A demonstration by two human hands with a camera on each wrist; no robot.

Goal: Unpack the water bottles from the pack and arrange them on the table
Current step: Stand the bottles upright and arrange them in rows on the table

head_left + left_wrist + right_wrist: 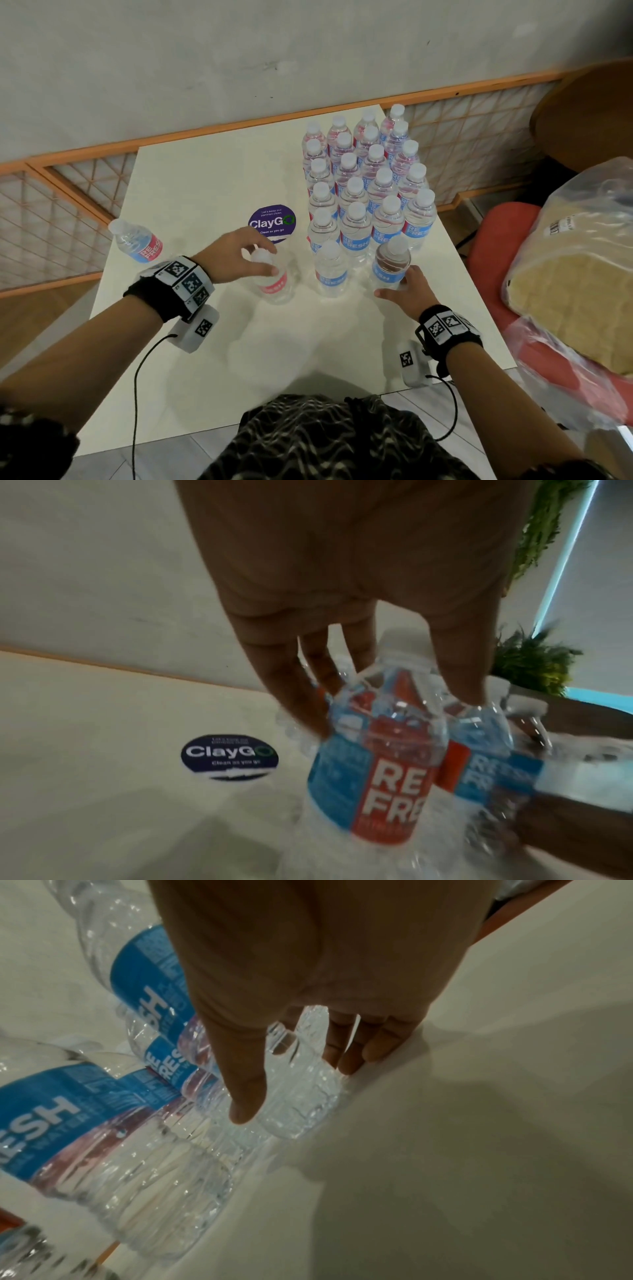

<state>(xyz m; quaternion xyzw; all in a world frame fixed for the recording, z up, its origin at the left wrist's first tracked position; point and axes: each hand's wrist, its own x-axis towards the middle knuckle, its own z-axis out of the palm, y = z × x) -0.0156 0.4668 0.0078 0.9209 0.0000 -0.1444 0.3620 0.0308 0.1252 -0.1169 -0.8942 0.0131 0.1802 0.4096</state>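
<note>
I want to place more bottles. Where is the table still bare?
Bare: the near table strip before both hands, and the far-left part between the ClayGo sticker and the wall. Crowded: the far-right block of bottles, reaching the right edge.

— What is carrying everything here?

— A white table (212,178) is standing against the wall, with a round purple ClayGo sticker (272,223) lying flat near its middle.

— And what is sitting on it?

— A block of water bottles (366,185) is standing upright in rows on the far right part, packed close together. Two more upright bottles are standing at the block's near end. A red-labelled bottle (274,279) is standing apart, just in front of the sticker. One bottle (137,241) is lying on its side at the left edge.
</note>
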